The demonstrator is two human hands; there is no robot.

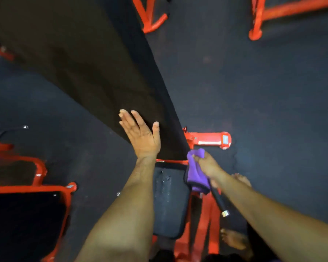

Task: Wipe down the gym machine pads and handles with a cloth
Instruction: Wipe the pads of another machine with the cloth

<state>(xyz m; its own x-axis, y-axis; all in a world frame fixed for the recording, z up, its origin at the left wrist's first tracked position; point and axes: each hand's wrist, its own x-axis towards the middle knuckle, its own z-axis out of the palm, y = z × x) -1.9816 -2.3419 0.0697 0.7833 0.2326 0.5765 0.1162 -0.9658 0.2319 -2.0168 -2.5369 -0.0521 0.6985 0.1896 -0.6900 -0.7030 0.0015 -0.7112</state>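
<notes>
Hands both in view from above, arms reaching in from the bottom of the frame. Left hand (140, 135) at centre, fingers straight and spread a little, palm flat against the lower end of the long black back pad (87, 63), which runs diagonally from the upper left down to the centre. Right hand (206, 164) just right of centre, fingers curled, gripping a purple cloth (196, 173); cloth bunched, hanging below the hand, pressed at the bottom corner of the back pad where it meets the orange frame (206, 139). Short orange frame stub sticks out to the right of that corner.

Black handle (219, 201) with a silver end cap runs down and right from under the cloth; whether the cloth touches it, cannot tell. Dark seat pad (169, 201) sits below the back pad, lower centre, between the two forearms, surface scuffed with pale specks. Orange legs of the frame beside it at lower right.

Bare feet (235, 239) on the dark floor (273, 91) at lower right. Another orange machine (40, 176) with a black pad at lower left. More orange tubing (259, 17) at the top centre and upper right. Picture somewhat blurred.
</notes>
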